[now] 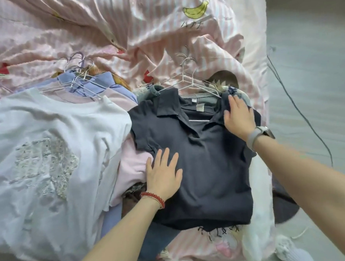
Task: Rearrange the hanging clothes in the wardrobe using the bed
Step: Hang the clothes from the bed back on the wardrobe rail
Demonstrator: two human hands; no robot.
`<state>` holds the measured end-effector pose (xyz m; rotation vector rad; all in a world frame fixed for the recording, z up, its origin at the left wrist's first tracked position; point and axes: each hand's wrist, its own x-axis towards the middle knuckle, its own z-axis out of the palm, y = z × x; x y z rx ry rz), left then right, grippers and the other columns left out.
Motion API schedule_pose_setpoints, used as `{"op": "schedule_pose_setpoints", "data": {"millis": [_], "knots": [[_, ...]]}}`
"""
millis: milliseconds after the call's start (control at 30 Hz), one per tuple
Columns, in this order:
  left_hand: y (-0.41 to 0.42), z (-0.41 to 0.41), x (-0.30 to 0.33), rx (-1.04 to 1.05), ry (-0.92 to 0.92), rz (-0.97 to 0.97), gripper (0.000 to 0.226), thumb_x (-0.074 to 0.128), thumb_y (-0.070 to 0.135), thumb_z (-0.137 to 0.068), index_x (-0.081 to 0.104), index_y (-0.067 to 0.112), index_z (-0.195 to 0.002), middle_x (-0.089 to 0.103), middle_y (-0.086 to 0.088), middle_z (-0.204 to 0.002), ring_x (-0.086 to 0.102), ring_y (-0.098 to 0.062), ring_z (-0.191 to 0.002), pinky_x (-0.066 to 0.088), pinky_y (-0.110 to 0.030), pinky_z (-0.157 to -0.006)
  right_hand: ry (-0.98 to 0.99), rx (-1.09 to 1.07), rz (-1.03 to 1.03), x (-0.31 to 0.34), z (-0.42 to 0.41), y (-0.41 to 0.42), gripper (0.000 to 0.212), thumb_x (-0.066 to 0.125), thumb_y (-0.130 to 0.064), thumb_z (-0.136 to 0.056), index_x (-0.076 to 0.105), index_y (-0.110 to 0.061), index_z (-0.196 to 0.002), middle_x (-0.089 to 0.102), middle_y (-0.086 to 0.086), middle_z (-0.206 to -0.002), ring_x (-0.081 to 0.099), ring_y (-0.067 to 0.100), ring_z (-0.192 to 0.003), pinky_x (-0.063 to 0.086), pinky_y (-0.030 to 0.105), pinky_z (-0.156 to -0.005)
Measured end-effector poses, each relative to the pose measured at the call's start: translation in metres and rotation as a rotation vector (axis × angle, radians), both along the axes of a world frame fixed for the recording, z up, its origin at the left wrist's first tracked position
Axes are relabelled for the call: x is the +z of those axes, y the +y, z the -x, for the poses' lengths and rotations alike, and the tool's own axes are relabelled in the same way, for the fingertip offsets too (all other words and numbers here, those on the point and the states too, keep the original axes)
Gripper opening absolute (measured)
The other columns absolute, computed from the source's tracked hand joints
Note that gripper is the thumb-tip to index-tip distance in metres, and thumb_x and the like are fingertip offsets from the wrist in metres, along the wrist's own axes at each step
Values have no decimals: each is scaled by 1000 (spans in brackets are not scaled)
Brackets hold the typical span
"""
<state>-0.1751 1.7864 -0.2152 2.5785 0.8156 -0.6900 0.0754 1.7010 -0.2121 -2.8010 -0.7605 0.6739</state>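
Hands lie flat on the dark shirt (200, 165) at 6 o'clock on the bed (162, 40): left hand (163, 175) and right hand (237, 118) press, fingers straight, gripping nothing. Its hanger (189, 83) could slip out or snag the white shirt (47, 148) at 9 o'clock.

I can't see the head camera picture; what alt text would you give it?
Both hands lie flat on a dark navy polo shirt on a wire hanger, spread on a bed: the left hand near its sleeve, the right hand on its collar. Beside it lie a white T-shirt and lilac clothes on hangers, over a pink striped bedsheet.
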Motion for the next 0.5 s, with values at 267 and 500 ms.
{"op": "schedule_pose_setpoints", "data": {"millis": [267,500], "knots": [[-1,7,-15,-38,59,40,56,31,41,-95,11,30,-146,1,2,-156,-4,-16,-143,-1,-43,-113,8,-23,85,-28,-17,1,43,41,-35,-92,43,-11,-127,47,14,-132,30,31,-130,25,50,-100],[16,-23,18,257,-378,-34,59,55,28,-87,34,15,-141,24,-12,-150,24,-29,-137,21,-46,-108,-150,-165,-259,-7,8,-25,34,53,-42,-87,60,-10,-98,63,8,-100,50,30,-104,22,37,-85]]}}
